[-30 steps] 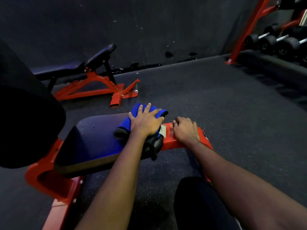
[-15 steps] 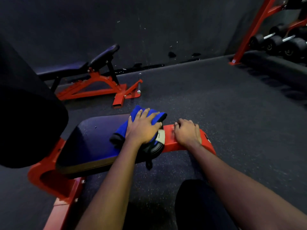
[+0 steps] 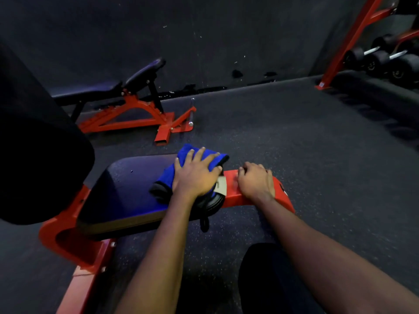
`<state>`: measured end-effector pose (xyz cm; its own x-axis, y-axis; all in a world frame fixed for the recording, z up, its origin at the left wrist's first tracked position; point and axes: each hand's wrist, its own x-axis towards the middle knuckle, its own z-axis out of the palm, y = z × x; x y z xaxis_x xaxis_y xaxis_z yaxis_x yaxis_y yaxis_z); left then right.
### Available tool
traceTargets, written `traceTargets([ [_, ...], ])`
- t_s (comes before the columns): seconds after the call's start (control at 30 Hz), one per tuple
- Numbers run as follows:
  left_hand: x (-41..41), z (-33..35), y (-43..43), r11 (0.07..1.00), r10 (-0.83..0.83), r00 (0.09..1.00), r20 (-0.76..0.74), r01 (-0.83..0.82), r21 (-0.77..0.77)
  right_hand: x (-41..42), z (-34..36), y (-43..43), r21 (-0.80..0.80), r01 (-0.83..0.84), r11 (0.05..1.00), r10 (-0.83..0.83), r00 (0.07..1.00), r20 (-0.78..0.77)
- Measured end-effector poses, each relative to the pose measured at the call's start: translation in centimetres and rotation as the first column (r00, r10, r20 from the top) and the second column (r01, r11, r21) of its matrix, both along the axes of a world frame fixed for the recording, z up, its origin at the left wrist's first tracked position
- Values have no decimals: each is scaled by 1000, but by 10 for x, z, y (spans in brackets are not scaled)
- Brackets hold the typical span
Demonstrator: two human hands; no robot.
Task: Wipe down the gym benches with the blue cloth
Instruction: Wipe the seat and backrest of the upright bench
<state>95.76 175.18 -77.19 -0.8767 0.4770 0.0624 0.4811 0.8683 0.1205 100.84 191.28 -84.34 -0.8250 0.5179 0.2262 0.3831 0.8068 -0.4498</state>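
My left grip (image 3: 195,175) lies flat, fingers spread, on the blue cloth (image 3: 164,179), pressing it onto the end of the dark bench (image 3: 127,189) pad without clutching it. My right grip (image 3: 256,181) sits just beside it, fingers curled over the far edge of the red frame (image 3: 234,198). A black strap (image 3: 204,224) hangs below the pad. Across the speckled floor (image 3: 272,132) a second bench (image 3: 106,90) stands by the wall, and dumbbells (image 3: 374,61) rest at far right.

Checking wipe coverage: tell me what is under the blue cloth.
The blue cloth lies at the end of the dark seat pad, left hand flat on top. The pad surface beneath is hidden.
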Motion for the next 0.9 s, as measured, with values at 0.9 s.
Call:
traceTargets([
  [0.9, -57, 10, -28, 968, -194, 979, 68, 180, 176, 1, 0, 2, 9, 6, 1000, -6, 1000, 11],
])
